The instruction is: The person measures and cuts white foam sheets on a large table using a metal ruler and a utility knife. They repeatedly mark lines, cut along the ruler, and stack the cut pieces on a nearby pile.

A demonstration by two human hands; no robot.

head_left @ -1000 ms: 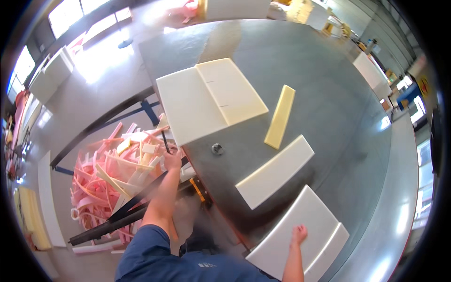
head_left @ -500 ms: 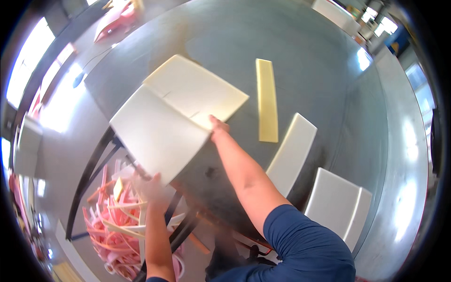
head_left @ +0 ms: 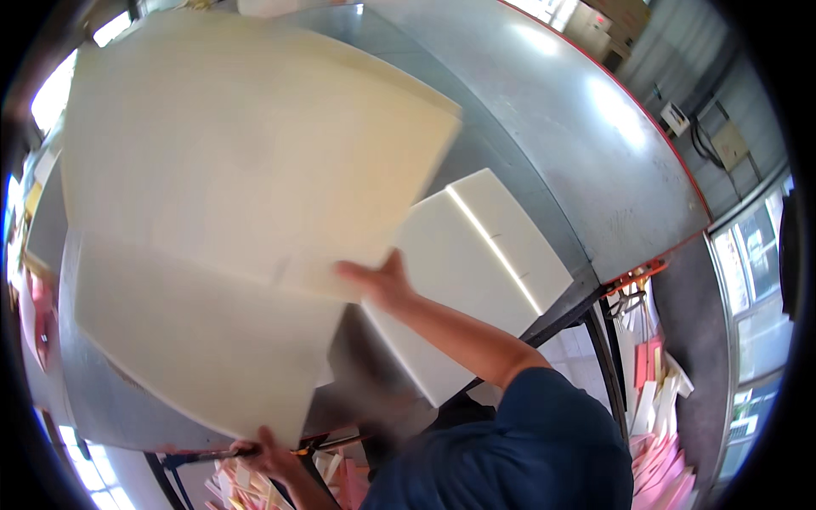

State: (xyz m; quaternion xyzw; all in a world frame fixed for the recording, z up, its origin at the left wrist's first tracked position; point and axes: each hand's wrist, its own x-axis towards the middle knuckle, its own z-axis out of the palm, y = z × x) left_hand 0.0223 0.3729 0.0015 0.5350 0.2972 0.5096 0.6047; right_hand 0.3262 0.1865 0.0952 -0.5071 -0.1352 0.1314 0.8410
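A large cream foam block, made of two panels meeting at a crease, is lifted close in front of me over the left of the table, slightly blurred. My right hand grips its right edge near the crease, thumb on the upper face and the other fingers partly hidden. At the bottom corner my left hand is closed on the lower edge. To the right a similar white foam block with a ridge and small slits lies on the table, just past my right hand.
The grey metal table has a raised, red-edged section on its far right side. Beneath it are piles of pink and white foam offcuts. Boxes stand at the far right, and windows line the right wall.
My view has swung to the right. The creased foam block has been raised toward me, with both hands still on it. The white block at the right now shows whole.
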